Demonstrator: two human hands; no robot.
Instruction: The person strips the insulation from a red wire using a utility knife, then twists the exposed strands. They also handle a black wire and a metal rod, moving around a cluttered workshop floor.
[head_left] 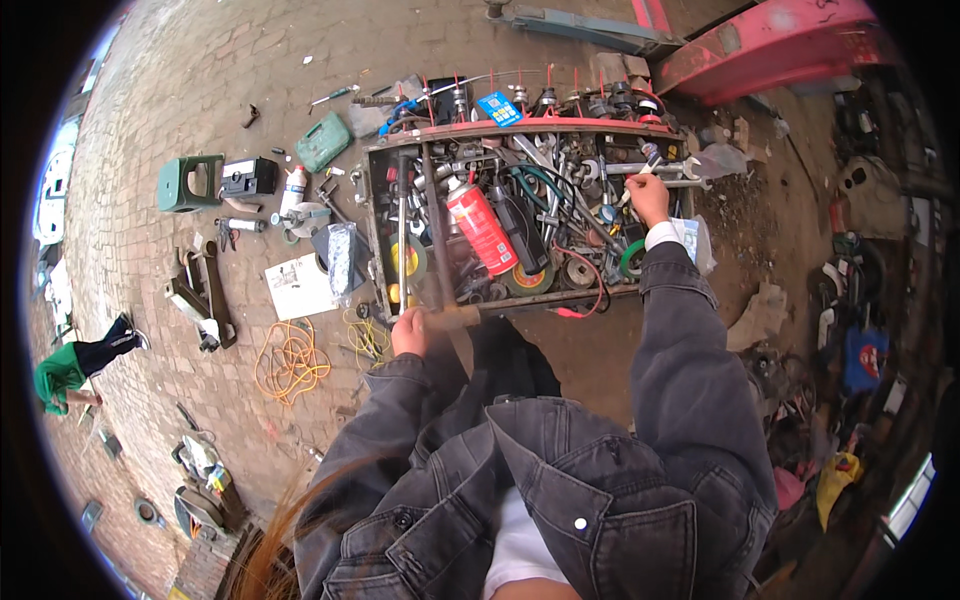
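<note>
At the tray's [455, 130] near left corner, the left hand [408, 333] has its fingers curled by the lower end of a steel bar [403, 215] and a blurred brown tool [457, 318]; I can't tell which, if either, it grips. Over the tray's right part, the right hand [650, 198] is closed around a slim pale tool [626, 198]. A red can [482, 228] lies mid-tray, tilted, and a green ring [633, 258] sits at its near right corner. Left of the tray lies orange cord [288, 362].
</note>
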